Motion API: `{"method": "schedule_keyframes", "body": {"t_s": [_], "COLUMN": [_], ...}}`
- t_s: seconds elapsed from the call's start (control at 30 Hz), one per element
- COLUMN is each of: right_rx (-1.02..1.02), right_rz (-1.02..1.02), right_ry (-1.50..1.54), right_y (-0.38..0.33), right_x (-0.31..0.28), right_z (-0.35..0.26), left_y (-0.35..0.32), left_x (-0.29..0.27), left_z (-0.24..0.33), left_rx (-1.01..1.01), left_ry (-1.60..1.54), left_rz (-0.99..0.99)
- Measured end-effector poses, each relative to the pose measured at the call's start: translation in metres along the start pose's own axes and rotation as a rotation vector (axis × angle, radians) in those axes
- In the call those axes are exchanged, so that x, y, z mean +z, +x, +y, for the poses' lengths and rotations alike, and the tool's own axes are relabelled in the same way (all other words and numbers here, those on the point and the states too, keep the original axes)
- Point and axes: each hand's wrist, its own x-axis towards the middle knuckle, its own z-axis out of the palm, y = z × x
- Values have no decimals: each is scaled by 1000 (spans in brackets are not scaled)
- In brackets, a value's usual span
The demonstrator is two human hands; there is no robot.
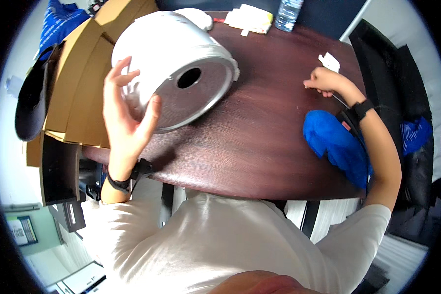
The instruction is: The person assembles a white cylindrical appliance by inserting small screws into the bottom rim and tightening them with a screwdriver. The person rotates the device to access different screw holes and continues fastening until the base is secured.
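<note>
- White cylinder (pixel 174 41): tilted over the left part of the worktop (pixel 240 152), its ringed end, with a round dark hole, facing down toward the person.
- Left hand (pixel 127 108): grasping the white cylinder at its near left edge, thumb by the end rim, fingers spread along the side.
- Right hand (pixel 328 81): well apart at the right, fingers curled closed; whether they pinch something is too small to tell.
- White crumpled piece (pixel 330 62): just beyond the right hand.
- Blue cloth (pixel 335 142): beneath the right forearm.
- Clear bottle (pixel 288 14) and white-and-yellow packet (pixel 250 19): side by side at the far edge.
- Cardboard box (pixel 76 88): left of the cylinder.
</note>
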Motion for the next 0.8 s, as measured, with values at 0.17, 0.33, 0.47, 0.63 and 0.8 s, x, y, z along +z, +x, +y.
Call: {"method": "schedule_keyframes", "body": {"t_s": [0.17,0.33,0.47,0.63,0.8], "right_rx": [-81,-66,-137,-164,-171], "right_rz": [-51,-39,11,59,49], "right_ry": [-53,-71,-49,-90,-87], "right_y": [7,3,2,-2,-8], "right_x": [5,7,9,9,3], "right_z": [4,1,1,4,1], "left_y": [11,14,11,15,18], "left_x": [2,15,15,21,32], "left_z": [15,7,3,3,1], "left_rx": [-26,21,9,54,71], "left_ry": [194,96,36,12,-12], "left_rz": [-29,-10,13,46,74]}}
